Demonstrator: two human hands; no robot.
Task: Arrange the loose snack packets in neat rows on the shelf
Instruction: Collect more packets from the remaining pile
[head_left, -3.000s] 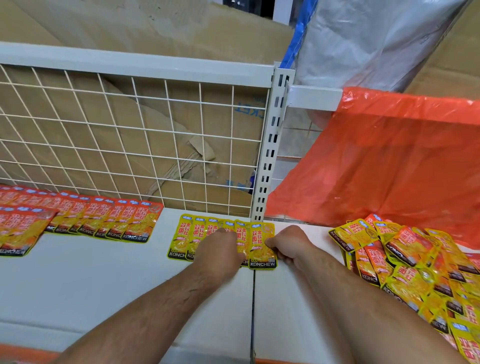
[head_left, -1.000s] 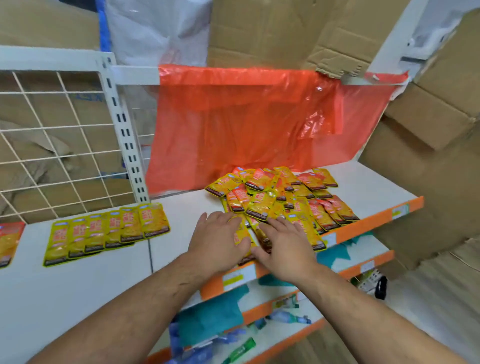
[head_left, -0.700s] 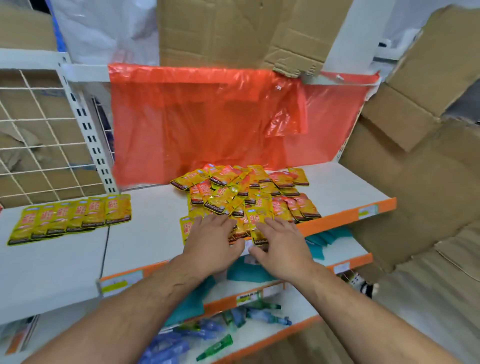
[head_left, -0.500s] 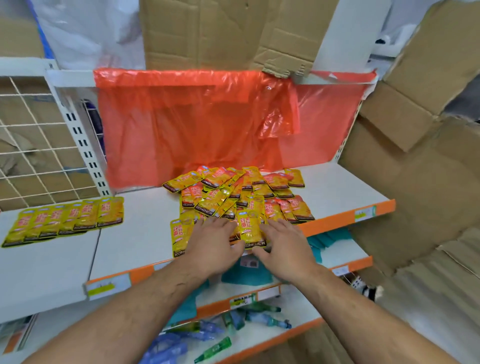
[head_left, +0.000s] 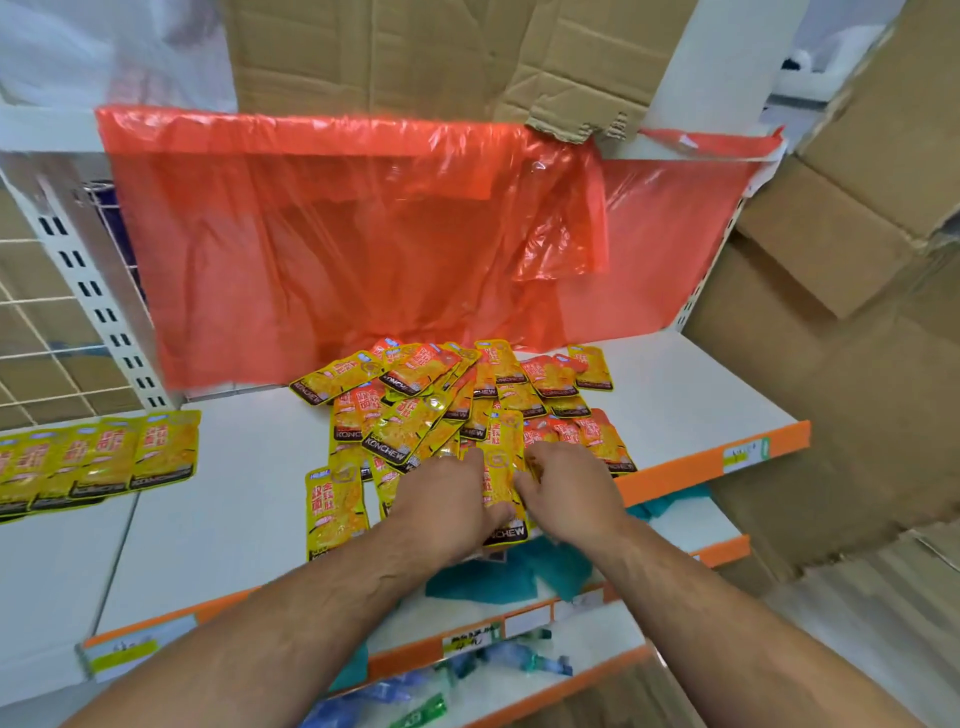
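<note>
The fingers (head_left: 537, 460) of the right hand (head_left: 569, 493) were curled, thumb and fingertips pinching the right edge of a yellow packet (head_left: 500, 467). The left hand (head_left: 447, 504) had its fingers bent down onto the packets beside it, with the thumb against that packet's left edge; whether it gripped could not be told. The yellow packet lay at the near edge of the pile of loose packets (head_left: 441, 405), its long axis running away from the person and its dark KONCHEW band at the near end, over the front edge of the shelf (head_left: 701, 395). The pile's packets overlapped at mixed angles. A lone packet (head_left: 335, 512) lay flat just left of the left hand, lengthwise the same way. Well to the left, a row of yellow packets (head_left: 104, 457) stood edge over edge. The shelf was white with an orange front strip; an orange plastic sheet (head_left: 337, 249) hung behind it, cardboard (head_left: 415, 57) above, a wire mesh panel (head_left: 41, 338) at far left, and a lower shelf (head_left: 691, 525) below
</note>
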